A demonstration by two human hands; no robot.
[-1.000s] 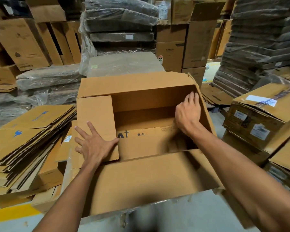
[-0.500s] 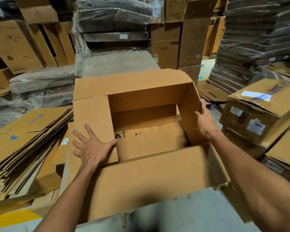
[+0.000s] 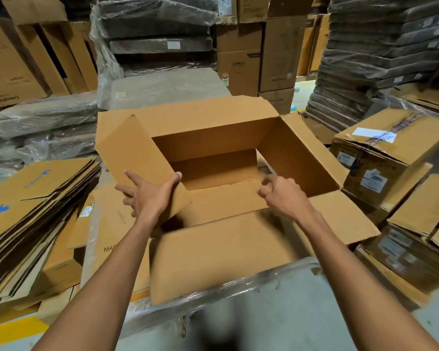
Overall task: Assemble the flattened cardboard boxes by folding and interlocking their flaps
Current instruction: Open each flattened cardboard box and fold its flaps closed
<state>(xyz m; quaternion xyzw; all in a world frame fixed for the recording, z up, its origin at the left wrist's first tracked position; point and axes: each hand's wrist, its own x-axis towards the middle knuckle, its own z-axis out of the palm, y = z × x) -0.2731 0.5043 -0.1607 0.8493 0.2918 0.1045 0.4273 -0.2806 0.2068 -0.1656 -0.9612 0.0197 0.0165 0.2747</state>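
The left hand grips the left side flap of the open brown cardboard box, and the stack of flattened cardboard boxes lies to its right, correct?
Not quite. The left hand does grip the left side flap of the open brown cardboard box, but the head view shows the stack of flattened cardboard boxes on its left.

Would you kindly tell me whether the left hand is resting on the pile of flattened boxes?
No, the left hand grips the raised left side flap of the open box.

Warehouse, stacked cartons, shrink-wrapped pallets, flattened boxes
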